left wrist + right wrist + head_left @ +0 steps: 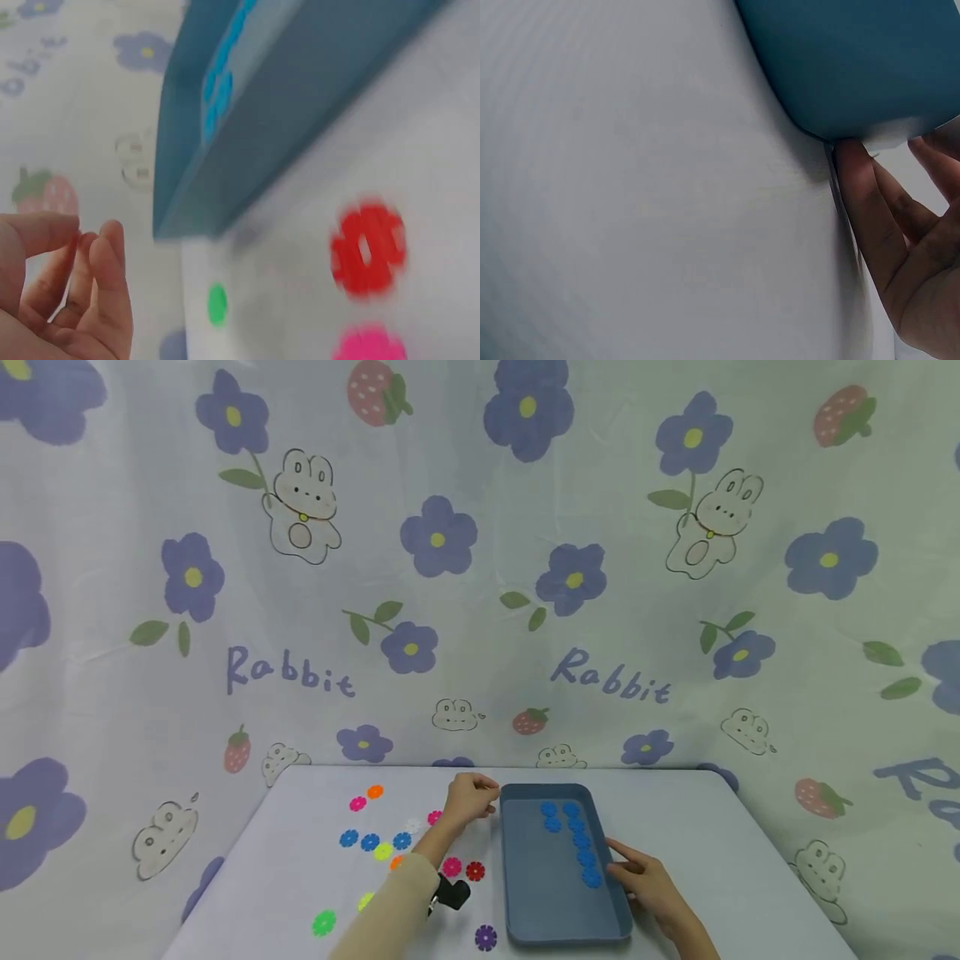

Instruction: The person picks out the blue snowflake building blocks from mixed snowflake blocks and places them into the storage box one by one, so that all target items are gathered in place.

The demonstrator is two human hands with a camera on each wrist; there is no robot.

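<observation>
My left hand [470, 799] is beside the far left corner of a blue-grey tray [547, 910]. In the left wrist view its thumb and fingertips are close together, with nothing visible between them, apart from the tray corner [196, 202]. Over on the tray's right side, my right hand [648, 881] holds the rim and wall. The right wrist view has one finger [859, 184] against the tray's lower edge and others near the rim. Inside the tray lie several blue snowflake discs [581, 841], in a long column at the right and a short one beside it.
Left of the tray, loose snowflake discs lie scattered on the white table: a red disc [476, 871], a purple disc [486, 937], a green disc [324, 922], blue discs [371, 842] and others. A patterned curtain [480, 610] hangs behind the table's far edge.
</observation>
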